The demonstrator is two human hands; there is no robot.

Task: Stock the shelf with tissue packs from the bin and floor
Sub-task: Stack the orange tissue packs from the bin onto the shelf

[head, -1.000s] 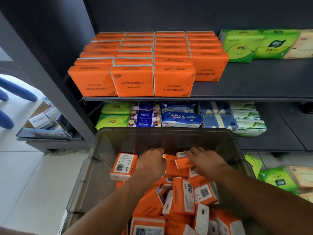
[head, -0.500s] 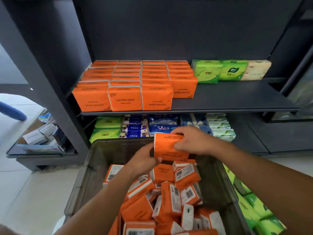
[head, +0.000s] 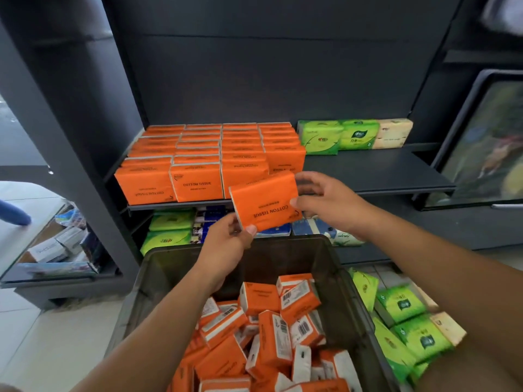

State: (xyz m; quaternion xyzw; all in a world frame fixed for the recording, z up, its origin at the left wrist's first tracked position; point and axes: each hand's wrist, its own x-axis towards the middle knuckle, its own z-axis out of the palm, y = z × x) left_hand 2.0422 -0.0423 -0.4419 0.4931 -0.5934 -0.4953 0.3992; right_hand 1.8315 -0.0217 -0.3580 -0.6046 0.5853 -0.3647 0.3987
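head, l hand (head: 226, 247), r hand (head: 325, 199) grip 1 orange pack (head: 266, 199), 1 bin (head: 283, 257)

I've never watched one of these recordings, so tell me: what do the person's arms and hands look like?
The left hand and right hand are bare: no gloves, rings or watch visible. The forearms are uncovered too, with no sleeve in view.

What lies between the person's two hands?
Head view: one orange Cotton Tissue pack, its lower left corner pinched by the left hand, its right edge held by the right hand.
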